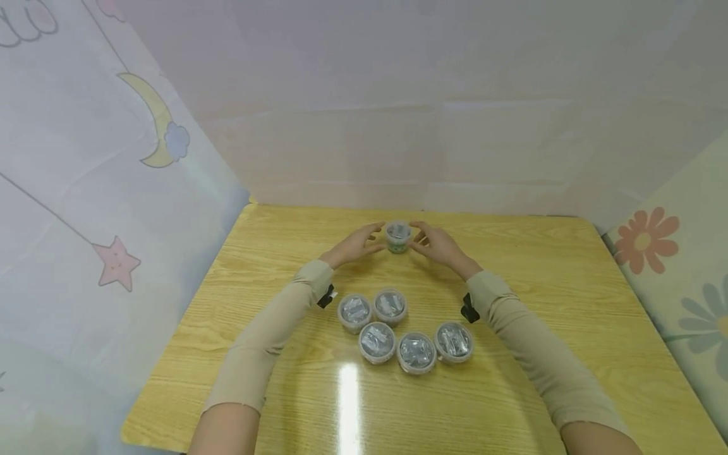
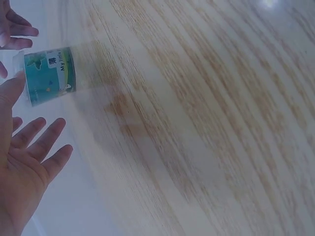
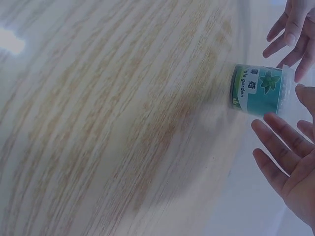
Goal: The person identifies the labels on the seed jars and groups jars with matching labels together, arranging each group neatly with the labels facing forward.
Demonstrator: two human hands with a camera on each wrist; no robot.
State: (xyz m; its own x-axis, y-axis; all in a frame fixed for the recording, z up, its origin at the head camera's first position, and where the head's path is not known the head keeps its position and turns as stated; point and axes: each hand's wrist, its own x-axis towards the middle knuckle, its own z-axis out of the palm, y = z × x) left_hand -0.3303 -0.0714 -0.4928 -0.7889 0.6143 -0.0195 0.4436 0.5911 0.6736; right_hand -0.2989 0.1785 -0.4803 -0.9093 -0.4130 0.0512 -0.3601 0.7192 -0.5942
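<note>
A small lidded plastic cup (image 1: 398, 237) stands upright near the far side of the table, between the two hands. Its green label (image 2: 51, 73), printed with leaves and white and black lettering, shows in both wrist views. My left hand (image 1: 357, 245) is at the cup's left side, fingers spread and the thumb close to the lid. On the other side, my right hand (image 1: 440, 246) has its fingers loosely bent, with the thumb close to the cup. Neither hand is wrapped round it; whether fingertips touch it is hard to tell.
Several similar lidded cups (image 1: 377, 342) stand in a loose group between the forearms, nearer the body. They contain silvery-grey packets. The wood-grain table (image 1: 227, 335) meets patterned walls (image 1: 398, 151) at its back and sides.
</note>
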